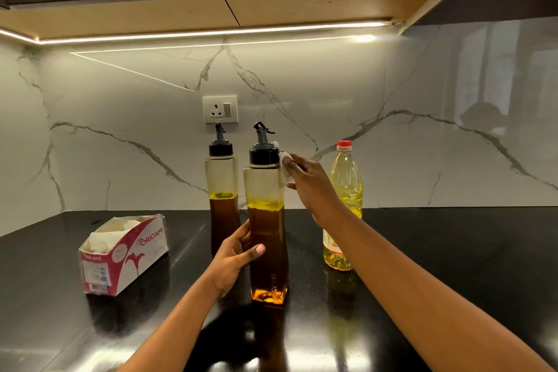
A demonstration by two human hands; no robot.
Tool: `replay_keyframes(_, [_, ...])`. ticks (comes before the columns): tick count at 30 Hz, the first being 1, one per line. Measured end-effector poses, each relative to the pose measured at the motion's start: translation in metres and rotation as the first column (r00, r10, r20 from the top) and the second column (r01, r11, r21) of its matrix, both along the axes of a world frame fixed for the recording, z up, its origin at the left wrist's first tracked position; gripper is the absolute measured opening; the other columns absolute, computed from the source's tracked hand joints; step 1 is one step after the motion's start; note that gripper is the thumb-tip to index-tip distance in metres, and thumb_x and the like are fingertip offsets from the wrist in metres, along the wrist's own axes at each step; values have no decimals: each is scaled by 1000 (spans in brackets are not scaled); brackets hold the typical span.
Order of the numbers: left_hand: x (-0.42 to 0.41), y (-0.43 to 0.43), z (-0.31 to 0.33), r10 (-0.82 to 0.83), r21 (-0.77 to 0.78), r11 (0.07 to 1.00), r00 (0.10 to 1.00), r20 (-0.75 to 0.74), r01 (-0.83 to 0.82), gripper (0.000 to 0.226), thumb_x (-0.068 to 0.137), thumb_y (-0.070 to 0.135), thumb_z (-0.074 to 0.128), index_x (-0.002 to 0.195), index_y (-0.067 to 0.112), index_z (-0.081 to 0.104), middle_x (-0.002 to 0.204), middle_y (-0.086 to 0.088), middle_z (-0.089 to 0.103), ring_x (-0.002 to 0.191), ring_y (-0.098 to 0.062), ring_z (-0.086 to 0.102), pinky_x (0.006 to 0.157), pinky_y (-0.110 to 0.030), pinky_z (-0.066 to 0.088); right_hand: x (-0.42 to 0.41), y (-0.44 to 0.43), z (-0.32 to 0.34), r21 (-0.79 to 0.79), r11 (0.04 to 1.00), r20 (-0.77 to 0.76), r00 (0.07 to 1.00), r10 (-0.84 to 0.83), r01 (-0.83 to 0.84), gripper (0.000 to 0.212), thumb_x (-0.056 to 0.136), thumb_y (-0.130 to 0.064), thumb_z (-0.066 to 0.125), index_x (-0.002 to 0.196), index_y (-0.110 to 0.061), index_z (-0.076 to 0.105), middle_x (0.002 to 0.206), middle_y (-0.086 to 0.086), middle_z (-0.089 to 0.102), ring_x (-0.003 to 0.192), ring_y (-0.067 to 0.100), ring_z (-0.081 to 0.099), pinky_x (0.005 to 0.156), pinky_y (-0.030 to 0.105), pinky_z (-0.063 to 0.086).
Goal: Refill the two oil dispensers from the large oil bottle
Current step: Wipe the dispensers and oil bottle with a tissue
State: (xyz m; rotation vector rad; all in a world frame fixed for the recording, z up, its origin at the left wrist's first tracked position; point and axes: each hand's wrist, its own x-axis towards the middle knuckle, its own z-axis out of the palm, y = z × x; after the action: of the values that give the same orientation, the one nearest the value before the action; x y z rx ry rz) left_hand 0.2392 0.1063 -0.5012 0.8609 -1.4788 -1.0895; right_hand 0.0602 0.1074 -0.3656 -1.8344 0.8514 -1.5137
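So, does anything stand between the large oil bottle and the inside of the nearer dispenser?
Yes. The nearer dispenser, held by the left hand, has its black spout cap on, and the large oil bottle has its red cap on. The right hand, pinching a white tissue at that spout cap, is between the two.

Left hand point(232, 260) curled round dispenser point(268, 251); right hand point(311, 184) raised, pinching tissue point(285, 157); both forearms extended.

We saw the tissue box point(123, 254) left on the counter point(437, 251), two oil dispensers, nearer point(267, 220) and farther point(222, 190), centre, and the large oil bottle point(344, 184) right.
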Motion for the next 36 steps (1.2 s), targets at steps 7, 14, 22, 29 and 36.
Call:
replay_keyframes(7, [-27, 20, -7, 238, -84, 971, 942, 238, -224, 117, 47, 68, 82, 140, 60, 12, 154, 8, 27, 141, -19, 28, 116, -50, 26, -1, 3, 7, 5, 999, -46, 998, -46, 47, 29, 100, -29, 41, 120, -20, 61, 104, 19, 66, 104, 39, 57, 88, 54, 47])
replay_keyframes(14, [-21, 11, -10, 282, -158, 957, 912, 299, -244, 84, 74, 30, 82, 128, 54, 22, 125, 9, 56, 123, -19, 54, 105, -40, 44, 6, 3, 17, 108, 993, -44, 998, 46, -41, 31, 101, -35, 33, 110, -26, 62, 121, 37, 50, 116, 51, 44, 96, 63, 37])
replay_keyframes(22, [-10, 8, -11, 85, -13, 996, 987, 136, -84, 70, 64, 32, 85, 122, 39, 46, 118, 17, 66, 112, -12, 64, 82, -22, 54, 5, 2, 3, -96, 995, 42, 999, -10, 14, 34, 98, -18, 45, 131, -23, 54, 114, -5, 60, 90, -1, 56, 74, 7, 44])
replay_keyframes(29, [2, 8, 1, -48, 65, 997, 989, 141, 39, 77, 58, 26, 81, 126, 32, 47, 119, 4, 68, 112, -16, 64, 84, -25, 53, 1, -1, 13, 170, 954, 125, 966, 227, -246, 23, 101, -22, 38, 114, -20, 57, 108, 4, 60, 106, 20, 55, 101, 52, 40])
replay_keyframes(36, [0, 11, -8, -127, 158, 979, 992, -14, 128, 95, 47, 32, 94, 129, 30, 46, 120, 2, 69, 110, -18, 66, 78, -24, 55, -5, 7, -9, -274, 962, -19, 1000, -23, 17, 39, 98, -13, 45, 137, -21, 45, 133, 4, 55, 111, 14, 57, 85, 9, 46])
